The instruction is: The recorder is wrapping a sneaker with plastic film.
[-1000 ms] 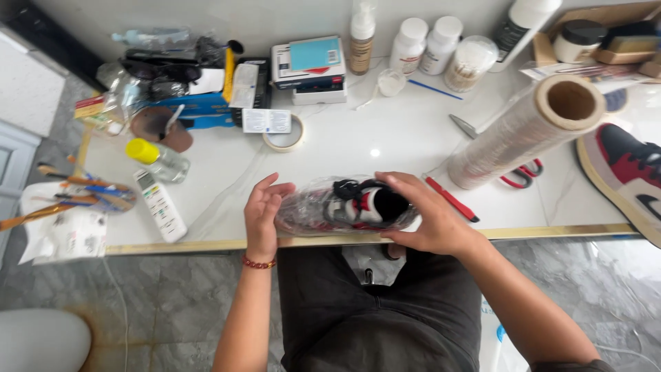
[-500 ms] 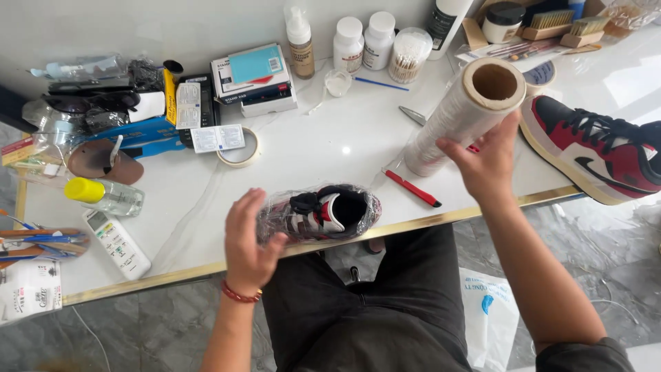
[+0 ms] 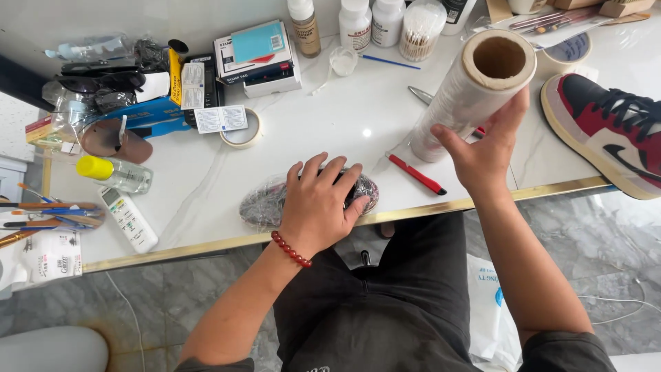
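Left hand [image 3: 318,204]: my fingers spread, palm down, pressing flat on the wrapped shoe [image 3: 265,203] at the near edge of the table [image 3: 206,179]. Not curled round it, just laid on top, fingertips toward the far side. Red bead bracelet [image 3: 290,249] on the wrist. Forearm bare, runs back and down-left toward my lap

Right hand [image 3: 484,155]: fingers and thumb wrapped round the lower part of the film roll [image 3: 474,89], gripping it. Roll is tilted, open cardboard core up and toward the camera, its lower end down near the table. Wrist bent up, forearm comes in from lower right, dark sleeve at the elbow

Wrapped shoe: under the left palm, mostly covered, clear film glinting on the toe end that sticks out left. It sits just inside the gold table edge, right in front of me

Near the hands:
- red pen [image 3: 416,173] on the table between the shoe and the roll, apart from both
- metal tool [image 3: 420,94] partly behind the roll, can't tell what kind
- red, black and white sneaker [image 3: 606,134] at the right edge, unwrapped, well apart from the right hand
- tape ring [image 3: 242,130] beyond the shoe, mid table
- white remote [image 3: 129,219] and yellow-capped bottle [image 3: 113,173] on the left side
- bottles [image 3: 354,22] and a jar of cotton swabs [image 3: 420,29] along the far edge
- stacked boxes [image 3: 256,55] far left of centre

Dark trousers below the table edge, grey marble floor under
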